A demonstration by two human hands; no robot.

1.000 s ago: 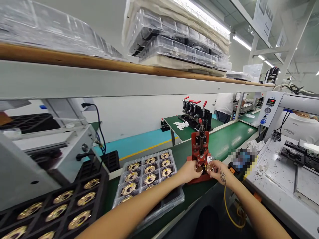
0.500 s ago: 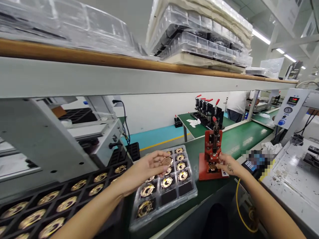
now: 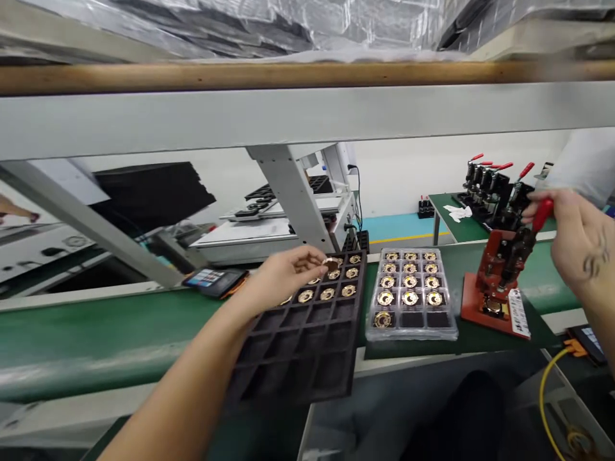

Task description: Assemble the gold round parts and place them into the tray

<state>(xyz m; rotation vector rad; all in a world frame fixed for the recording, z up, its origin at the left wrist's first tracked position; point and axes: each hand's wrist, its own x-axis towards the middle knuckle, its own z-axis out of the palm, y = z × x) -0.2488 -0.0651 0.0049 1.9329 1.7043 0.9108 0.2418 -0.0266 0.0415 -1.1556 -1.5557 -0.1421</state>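
Observation:
My left hand (image 3: 283, 278) is closed in a pinch on a round copper-coloured metal disc (image 3: 331, 264), held over the black compartment tray (image 3: 293, 346). Gold ring-shaped parts fill that tray's far compartments; its near rows hold none. My right hand (image 3: 579, 240) is wrapped around the red lever handle (image 3: 542, 216) of a red toggle press (image 3: 492, 259). A round part (image 3: 492, 306) sits in the press at its base. Between the two stands a clear plastic tray (image 3: 408, 334) with several gold parts, two near compartments showing bare black.
A grey shelf beam (image 3: 307, 118) crosses above, with plastic-wrapped trays on it. More red-handled presses (image 3: 494, 182) stand on a green table behind. A handheld device (image 3: 216, 282) lies on the green bench at left. A yellow cable (image 3: 545, 390) hangs at lower right.
The view has swung left. My left hand has moved with the disc from over the clear tray to over the black tray. My right hand went from the press's base up to its lever handle.

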